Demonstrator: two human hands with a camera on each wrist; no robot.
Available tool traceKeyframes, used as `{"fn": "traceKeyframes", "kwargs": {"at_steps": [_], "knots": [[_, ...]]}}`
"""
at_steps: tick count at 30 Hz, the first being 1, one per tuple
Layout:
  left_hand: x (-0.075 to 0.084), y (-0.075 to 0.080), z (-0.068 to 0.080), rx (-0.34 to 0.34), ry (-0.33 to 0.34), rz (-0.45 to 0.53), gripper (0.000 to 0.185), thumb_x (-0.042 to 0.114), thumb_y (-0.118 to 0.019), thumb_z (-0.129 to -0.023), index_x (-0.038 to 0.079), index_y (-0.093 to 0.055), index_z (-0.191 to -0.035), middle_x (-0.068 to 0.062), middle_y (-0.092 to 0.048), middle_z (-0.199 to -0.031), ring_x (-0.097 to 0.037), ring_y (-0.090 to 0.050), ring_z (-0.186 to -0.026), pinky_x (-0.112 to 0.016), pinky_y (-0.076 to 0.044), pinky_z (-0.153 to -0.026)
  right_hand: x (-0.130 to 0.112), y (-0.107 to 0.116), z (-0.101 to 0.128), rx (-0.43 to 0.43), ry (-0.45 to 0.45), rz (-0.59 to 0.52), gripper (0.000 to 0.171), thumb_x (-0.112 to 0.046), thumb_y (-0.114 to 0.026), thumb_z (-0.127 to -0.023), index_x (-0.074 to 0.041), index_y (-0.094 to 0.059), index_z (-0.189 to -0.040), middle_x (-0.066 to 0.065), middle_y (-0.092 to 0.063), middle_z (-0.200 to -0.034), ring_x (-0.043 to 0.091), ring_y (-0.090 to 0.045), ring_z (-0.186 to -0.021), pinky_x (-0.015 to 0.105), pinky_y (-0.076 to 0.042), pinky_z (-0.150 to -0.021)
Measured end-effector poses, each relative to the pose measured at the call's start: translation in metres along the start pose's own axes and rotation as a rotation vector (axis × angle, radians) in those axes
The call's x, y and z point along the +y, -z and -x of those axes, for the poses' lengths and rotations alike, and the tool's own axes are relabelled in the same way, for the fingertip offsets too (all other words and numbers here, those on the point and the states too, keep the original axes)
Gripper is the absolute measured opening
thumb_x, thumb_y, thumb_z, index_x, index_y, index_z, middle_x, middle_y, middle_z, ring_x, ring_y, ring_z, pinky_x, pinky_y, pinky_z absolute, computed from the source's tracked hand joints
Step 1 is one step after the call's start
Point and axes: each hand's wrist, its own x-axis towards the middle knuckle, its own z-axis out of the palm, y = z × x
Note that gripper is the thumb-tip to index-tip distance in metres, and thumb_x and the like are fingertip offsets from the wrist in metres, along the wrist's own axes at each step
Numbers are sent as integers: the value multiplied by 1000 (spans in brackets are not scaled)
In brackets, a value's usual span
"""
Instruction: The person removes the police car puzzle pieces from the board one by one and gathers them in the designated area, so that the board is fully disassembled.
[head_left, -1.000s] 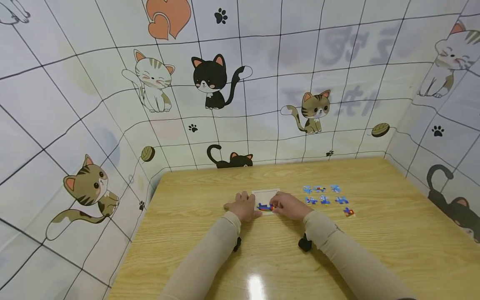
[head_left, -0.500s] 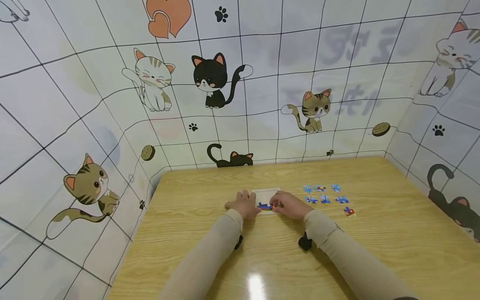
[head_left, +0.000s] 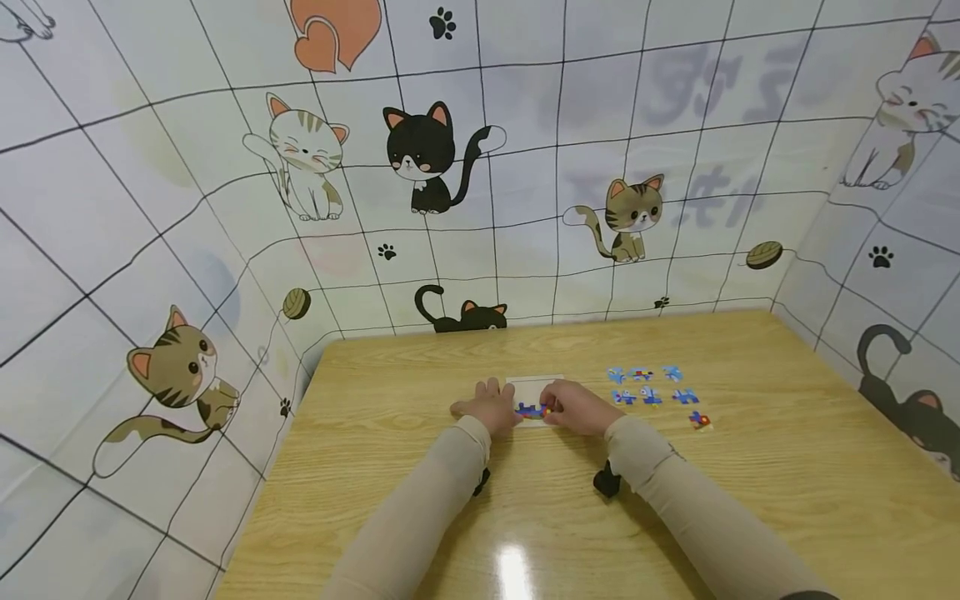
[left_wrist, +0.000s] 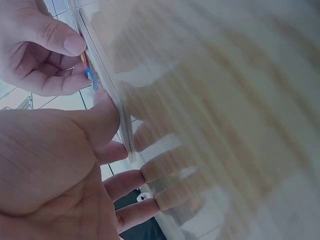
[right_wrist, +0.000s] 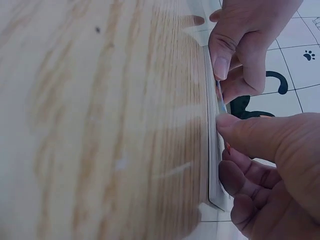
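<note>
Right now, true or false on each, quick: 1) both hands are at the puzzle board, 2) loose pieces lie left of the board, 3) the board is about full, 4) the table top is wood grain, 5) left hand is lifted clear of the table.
1) True. The left hand and the right hand both sit at the puzzle board.
2) False. The loose pieces lie to the right of the board, spread on the table.
3) False. Only a short strip of joined pieces shows at the near edge; the rest of the board is bare.
4) True. The table top is light wood grain.
5) False. The left hand rests at the board's left edge, fingers spread on the surface.
</note>
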Motion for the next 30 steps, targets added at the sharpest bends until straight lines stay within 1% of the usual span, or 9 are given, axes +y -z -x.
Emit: {"fn": "traceKeyframes", "kwargs": {"at_steps": [4,8,11,15,18,22,28,30], "knots": [[-1,2,1,16,-11,16,57,54,-54,-93,26,-40,-140,-5,-40,-127,-27,-35,-123,-70,-40,-81,0,1,-1,14,-4,2,20,-10,-73,-86,-4,-67,-104,2,-63,-92,11,-57,-79,33,-50,-73],[-6,0,4,21,-27,24,59,56,-53,-93,26,-40,-142,-4,-39,-131,-27,-34,-126,-71,-40,-82,2,-2,-1,6,-15,-7,20,-12,-72,-87,-5,-68,-105,0,-63,-91,10,-56,-78,31,-49,-73],[-10,-1,5,19,-45,14,57,59,-53,-92,25,-44,-136,-4,-40,-128,-26,-35,-124,-71,-40,-81,2,-3,0,-2,-20,-19,20,-12,-71,-88,-5,-67,-105,-1,-62,-90,9,-55,-77,30,-48,-71],[-13,-2,4,15,-63,-15,58,65,-51,-88,25,-47,-129,-3,-41,-122,-26,-37,-119,-70,-42,-79,2,-4,2,3,-18,-33,21,-12,-70,-88,-4,-67,-107,0,-62,-91,10,-55,-77,30,-48,-70],[-15,-1,3,8,-71,-36,68,70,-52,-84,26,-44,-135,-2,-41,-125,-25,-37,-121,-69,-42,-80,2,-3,3,6,-11,-36,22,-13,-70,-88,-4,-66,-109,1,-62,-93,10,-55,-78,30,-48,-71],[-16,0,2,1,-71,-40,77,73,-55,-80,30,-39,-142,-2,-39,-132,-25,-34,-127,-70,-42,-82,4,-1,4,14,12,-40,23,-13,-70,-89,-3,-66,-109,3,-63,-95,10,-56,-80,30,-48,-71],[-17,-1,0,-8,-71,-19,79,74,-56,-78,30,-40,-142,-2,-39,-134,-26,-34,-128,-71,-40,-84,10,2,10,46,42,-42,22,-13,-70,-89,-5,-66,-109,3,-62,-96,9,-55,-79,29,-48,-71],[-17,-1,1,-7,-71,-19,79,74,-56,-78,29,-40,-142,-3,-39,-134,-26,-34,-128,-72,-40,-84,13,3,13,61,37,-48,21,-13,-69,-89,-7,-66,-109,2,-61,-95,9,-55,-77,28,-48,-70]]}}
